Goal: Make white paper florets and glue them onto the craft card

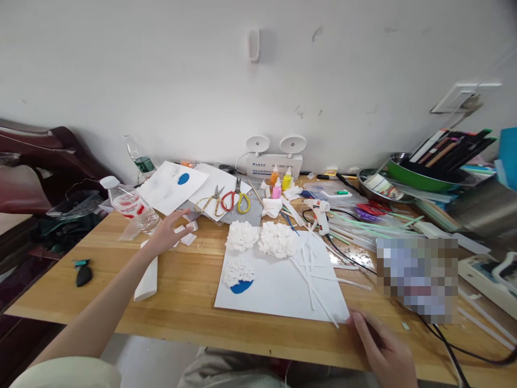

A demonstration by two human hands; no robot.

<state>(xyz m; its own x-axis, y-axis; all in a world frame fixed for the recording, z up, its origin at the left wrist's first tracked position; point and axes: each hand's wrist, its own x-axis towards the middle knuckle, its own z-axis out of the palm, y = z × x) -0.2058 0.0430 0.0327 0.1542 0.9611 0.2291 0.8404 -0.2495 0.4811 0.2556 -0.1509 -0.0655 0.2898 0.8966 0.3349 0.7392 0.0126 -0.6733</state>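
Observation:
My left hand (172,234) reaches over the left part of the table, fingers apart and stretched towards small white paper pieces (189,238). At the near right corner of a white sheet of paper (278,293), my right hand (382,342) has its thumb and forefinger closed on the edge; its other fingers are mostly hidden. On that sheet sit two fluffy white clumps (278,240), and a smaller white clump (238,273) partly covers a blue oval (242,287). Thin white strips (311,269) lie crossed on the right side of the sheet.
Scissors (234,199), small paint bottles (277,188) and a white glue gun (321,215) lie behind the sheet. A water bottle (131,207), a folded white paper (147,277) and a black key fob (83,275) are at left. Cables (351,258) run along the right.

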